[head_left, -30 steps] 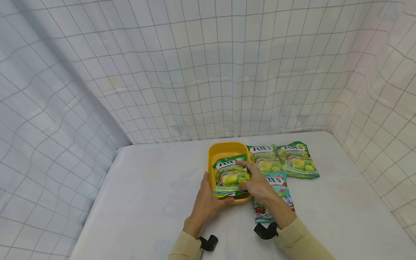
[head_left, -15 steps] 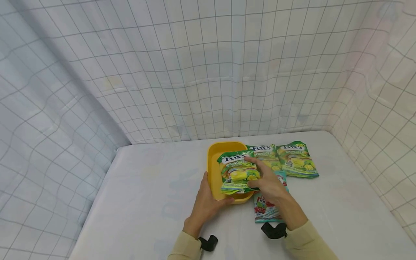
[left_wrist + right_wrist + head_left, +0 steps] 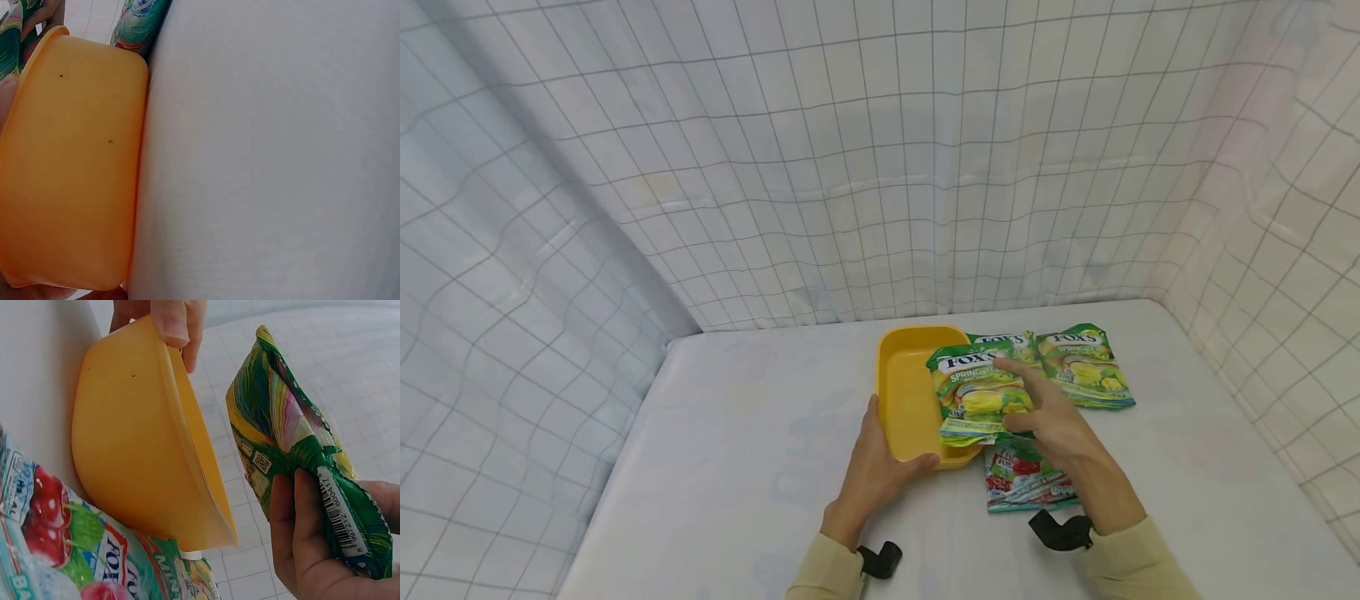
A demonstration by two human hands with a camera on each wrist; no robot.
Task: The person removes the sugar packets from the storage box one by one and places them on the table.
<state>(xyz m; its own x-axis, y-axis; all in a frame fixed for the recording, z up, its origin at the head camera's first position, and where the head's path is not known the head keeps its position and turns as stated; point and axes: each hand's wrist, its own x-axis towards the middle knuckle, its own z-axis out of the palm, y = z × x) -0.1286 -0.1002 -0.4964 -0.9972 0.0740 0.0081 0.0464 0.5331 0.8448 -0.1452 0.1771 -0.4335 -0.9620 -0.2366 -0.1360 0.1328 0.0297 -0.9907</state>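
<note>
My right hand holds a green Fox's Spring Tea candy bag above the right side of a yellow plastic tub. In the right wrist view, fingers wrap the back of that bag, which hangs tilted and apart from the tub. My left hand grips the tub's near left corner, its thumb along the near rim. Inside the tub, the visible floor is bare; the held bag covers its right part. The left wrist view shows the tub's outer wall close up.
Right of the tub, a second green bag lies partly hidden behind the held one. Another green bag lies farther right. A teal bag with cherries is nearer me. A checked white curtain backs the white table.
The right hand has lifted the green candy bag from within the tub and carried it rightward, over the tub's right rim. The left hand and the tub have stayed in place.
</note>
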